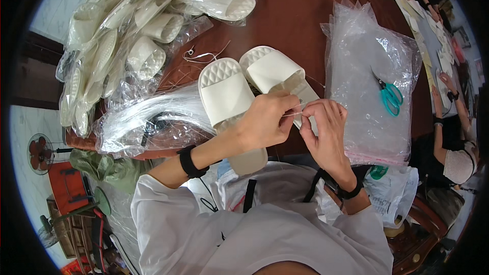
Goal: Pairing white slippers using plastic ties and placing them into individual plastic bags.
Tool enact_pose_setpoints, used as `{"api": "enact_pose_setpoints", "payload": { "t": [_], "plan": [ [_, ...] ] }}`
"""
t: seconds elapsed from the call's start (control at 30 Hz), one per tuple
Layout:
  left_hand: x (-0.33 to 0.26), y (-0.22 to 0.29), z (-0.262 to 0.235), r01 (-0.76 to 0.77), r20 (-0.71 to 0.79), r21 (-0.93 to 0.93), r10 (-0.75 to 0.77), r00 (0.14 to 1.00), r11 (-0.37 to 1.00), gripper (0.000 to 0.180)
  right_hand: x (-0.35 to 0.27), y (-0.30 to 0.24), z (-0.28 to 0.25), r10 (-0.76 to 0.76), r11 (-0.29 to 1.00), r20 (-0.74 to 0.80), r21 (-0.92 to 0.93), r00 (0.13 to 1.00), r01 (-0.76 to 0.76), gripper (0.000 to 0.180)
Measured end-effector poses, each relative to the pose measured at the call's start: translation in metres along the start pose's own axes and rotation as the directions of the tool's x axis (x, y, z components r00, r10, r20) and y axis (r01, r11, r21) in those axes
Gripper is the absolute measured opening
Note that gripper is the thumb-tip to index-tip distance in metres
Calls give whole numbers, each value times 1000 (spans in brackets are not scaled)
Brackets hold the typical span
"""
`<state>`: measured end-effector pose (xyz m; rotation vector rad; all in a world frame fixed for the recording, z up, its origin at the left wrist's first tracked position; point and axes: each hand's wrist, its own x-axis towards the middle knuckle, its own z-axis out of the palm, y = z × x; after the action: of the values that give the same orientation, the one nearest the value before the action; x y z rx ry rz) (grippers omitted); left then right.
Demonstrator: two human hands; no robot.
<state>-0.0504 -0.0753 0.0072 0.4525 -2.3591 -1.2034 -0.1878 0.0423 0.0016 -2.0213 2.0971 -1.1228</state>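
A pair of cream slide slippers lies side by side in front of me: the left slipper and the right slipper, both with quilted insoles. My left hand, above the slippers' heel ends, has its fingers curled closed on a thin pale string. Facing it, my right hand pinches the same string between thumb and fingertips. The string runs across the short gap between both hands. My left hand and wrist cover part of the slippers.
Slippers in clear bags are heaped at the far left. A bundle of clear strands lies nearer, below a loose white cord. On the right, teal-handled scissors rest on stacked clear bags. Another person works at far right.
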Motion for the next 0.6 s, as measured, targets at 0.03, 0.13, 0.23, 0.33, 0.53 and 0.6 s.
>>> {"api": "enact_pose_setpoints", "payload": {
  "t": [0.03, 0.13, 0.23, 0.33, 0.53, 0.6],
  "plan": [
    [-1, 0, 1, -2, 0, 3, 2, 1000, 1000, 13, 0, 0, 0, 1, 1000, 2, 0, 1000, -1, 26],
    [-2, -1, 1, -32, -7, 17, 32, 999, 999, 16, 0, 0, 2, -4, 1000, 4, -1, 1000, 4, 26],
    [-3, -1, 0, -35, 28, 68, 34, 999, 997, 16, 0, 0, 0, -11, 1000, 23, 1, 1000, 11, 25],
    [-8, -2, 4, -30, -7, 88, 31, 999, 996, 17, 0, 1, -1, -22, 1000, 57, 10, 998, 22, 23],
    [-13, 3, 5, 50, -42, 84, -46, 998, 995, 18, -2, 5, -4, -21, 1000, 93, 12, 995, 20, 20],
    [-16, 2, 6, 55, -33, 75, -53, 998, 996, 17, -2, 6, -4, -25, 1000, 103, 14, 994, 24, 20]
  ]
}}
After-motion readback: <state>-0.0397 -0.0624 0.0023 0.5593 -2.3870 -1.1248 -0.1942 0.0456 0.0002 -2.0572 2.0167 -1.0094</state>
